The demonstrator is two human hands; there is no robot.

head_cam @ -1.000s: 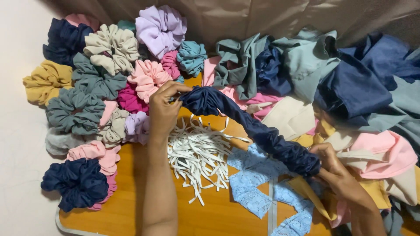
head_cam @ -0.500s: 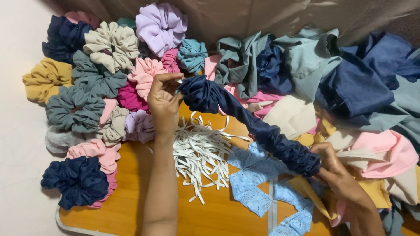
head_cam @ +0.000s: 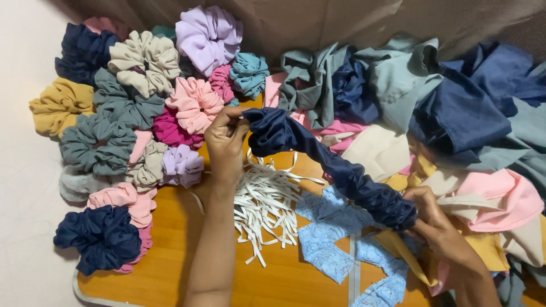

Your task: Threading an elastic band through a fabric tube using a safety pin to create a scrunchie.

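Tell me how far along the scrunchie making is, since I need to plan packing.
Done: a pile of finished scrunchies lies at the table's left. In hand: the left hand and right hand hold the ends of a gathered navy fabric tube, not yet closed. Left: cut white elastic strips and heaped fabric pieces.

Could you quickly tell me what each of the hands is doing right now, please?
Left hand: closed, pinching one end of the gathered navy fabric tube.
Right hand: closed, gripping the tube's other end.

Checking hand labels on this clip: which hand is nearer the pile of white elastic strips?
Left. The left hand pinches the navy fabric tube just above the white elastic strips; the right hand holds the tube's other end, farther right.
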